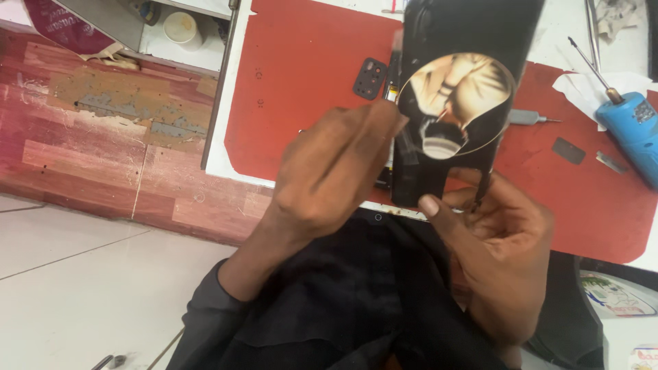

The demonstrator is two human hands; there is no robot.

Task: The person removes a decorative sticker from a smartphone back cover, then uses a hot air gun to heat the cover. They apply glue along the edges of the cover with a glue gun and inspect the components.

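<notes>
fingers of my left hand (329,171) bunched at phone edge, centre frame, right hand (497,236) gripping black phone back (456,103) from below, red mat (301,82) behind, blue tool (634,130) right edge

Red mat (301,103) covering a white tabletop (218,154). Small dark camera-frame part (370,78) lying on the mat. Blue screwdriver (629,122) at the right edge, beside crumpled white tissue (572,89). Two small flat metal pieces (569,151) near the screwdriver. White cup (181,27) on a shelf. Worn reddish wood floor (103,137); pale tiles (75,288).
</notes>
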